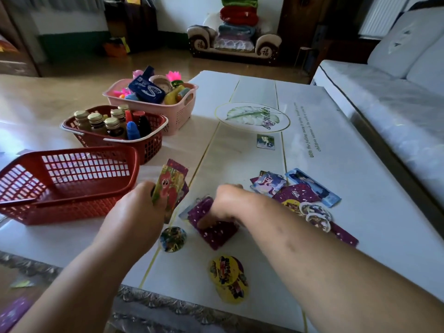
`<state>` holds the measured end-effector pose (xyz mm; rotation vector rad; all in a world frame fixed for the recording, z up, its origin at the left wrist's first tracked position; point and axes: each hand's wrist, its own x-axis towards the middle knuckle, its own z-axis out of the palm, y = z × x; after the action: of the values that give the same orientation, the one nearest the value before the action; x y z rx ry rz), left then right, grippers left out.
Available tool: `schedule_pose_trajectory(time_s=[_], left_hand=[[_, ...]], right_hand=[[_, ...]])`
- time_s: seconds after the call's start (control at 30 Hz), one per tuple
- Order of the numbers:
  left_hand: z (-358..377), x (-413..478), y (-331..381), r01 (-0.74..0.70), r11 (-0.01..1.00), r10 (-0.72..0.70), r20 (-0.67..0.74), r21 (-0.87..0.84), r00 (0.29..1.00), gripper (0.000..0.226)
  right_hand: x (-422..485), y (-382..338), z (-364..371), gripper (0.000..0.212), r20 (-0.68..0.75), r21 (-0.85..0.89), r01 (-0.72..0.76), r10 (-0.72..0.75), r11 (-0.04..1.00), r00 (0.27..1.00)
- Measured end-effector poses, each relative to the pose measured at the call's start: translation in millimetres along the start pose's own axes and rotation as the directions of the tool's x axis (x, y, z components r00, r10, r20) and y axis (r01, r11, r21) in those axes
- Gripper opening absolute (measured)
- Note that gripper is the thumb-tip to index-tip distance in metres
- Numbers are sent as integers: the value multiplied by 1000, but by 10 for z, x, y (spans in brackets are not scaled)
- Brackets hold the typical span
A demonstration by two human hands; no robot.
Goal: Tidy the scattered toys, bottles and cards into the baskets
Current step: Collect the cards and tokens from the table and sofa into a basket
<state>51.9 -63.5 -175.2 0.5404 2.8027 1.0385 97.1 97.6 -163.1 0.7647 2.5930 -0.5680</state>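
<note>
Holds card stack [168, 188] upright in left grip [139, 207] beside red basket [72, 151]; grasps purple cards [217, 233] on table [240, 164] with right grip [228, 203].

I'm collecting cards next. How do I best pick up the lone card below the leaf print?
The lone card lies flat on the table, clear of the other cards. Come from above, likely at its near edge: tip that edge up, then pinch it between thumb and fingers.

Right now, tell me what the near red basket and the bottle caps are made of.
Near red basket: likely moulded plastic, from its even lattice walls and dull sheen. Bottle caps: probably metal, gold and shiny with ridged edges; painted plastic is possible.
</note>
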Motion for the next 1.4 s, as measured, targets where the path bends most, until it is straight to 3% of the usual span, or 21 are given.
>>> schedule_pose_trajectory(time_s=[0.07,0.17,0.2,0.27,0.33,0.37,0.43,0.5,0.57,0.63,0.73,0.8,0.9,0.97,1.03,1.1,1.2,1.23,1.27,1.33,1.4], left_hand=[[21,5,-11,-6,994,11,-42,111,999,8],[25,-3,4,-43,981,53,-47,187,997,5],[17,-7,15,-91,977,100,-41,192,994,8],[-5,-28,70,-213,956,213,20,204,977,14],[-25,-75,185,-314,939,299,119,137,947,11],[-25,-87,229,-330,941,317,153,74,936,10],[-10,-83,272,-325,946,319,193,-4,928,13],[22,-57,306,-279,957,290,185,-80,939,22],[69,-13,360,-93,947,145,152,-306,978,38],[141,15,399,109,826,-9,181,-554,983,50],[284,-6,417,246,703,-55,293,-667,954,53],[358,-60,460,259,696,-26,338,-670,941,56],[440,-29,464,108,768,-4,163,-632,987,63],[428,-8,462,99,756,-22,126,-648,992,70],[410,-12,484,239,608,-55,260,-757,964,71],[373,-17,511,330,457,-44,350,-826,936,49],[345,52,447,350,356,-134,323,-867,937,18],[328,80,426,351,325,-166,312,-878,935,13],[312,98,412,345,297,-188,300,-890,935,10],[269,108,393,342,249,-211,293,-906,932,9],[251,90,357,355,225,-208,311,-907,928,9]], right_hand=[[-17,47,65,72,-89,133,58,-47,989,995],[-136,146,122,37,-228,179,335,-292,925,929],[-181,185,117,30,-288,118,436,-390,892,875],[-250,249,117,25,-437,-124,579,-568,806,697],[-186,305,164,37,-586,-314,543,-609,779,535],[-118,332,191,51,-639,-323,479,-561,816,526],[-21,391,227,64,-643,-259,440,-493,860,586],[-69,416,165,34,-547,-115,499,-475,859,690],[-125,426,82,17,-458,-2,480,-428,877,779],[-148,396,31,27,-442,39,431,-371,902,817],[-109,343,131,57,-342,0,374,-352,927,872],[-68,361,223,51,-331,53,395,-358,917,873],[-102,414,175,36,-463,260,384,-235,886,855],[-153,404,111,31,-563,345,429,-182,835,806],[-245,323,70,29,-591,329,513,-251,793,767],[-327,253,63,28,-513,321,555,-352,767,783],[-372,341,-105,24,-313,485,533,-432,693,846],[-325,441,-188,20,-307,508,528,-429,681,849],[-240,581,-277,18,-342,469,514,-388,718,856],[10,903,-465,31,-409,181,364,-267,914,873],[245,1154,-575,59,-288,-110,170,-195,979,938]])
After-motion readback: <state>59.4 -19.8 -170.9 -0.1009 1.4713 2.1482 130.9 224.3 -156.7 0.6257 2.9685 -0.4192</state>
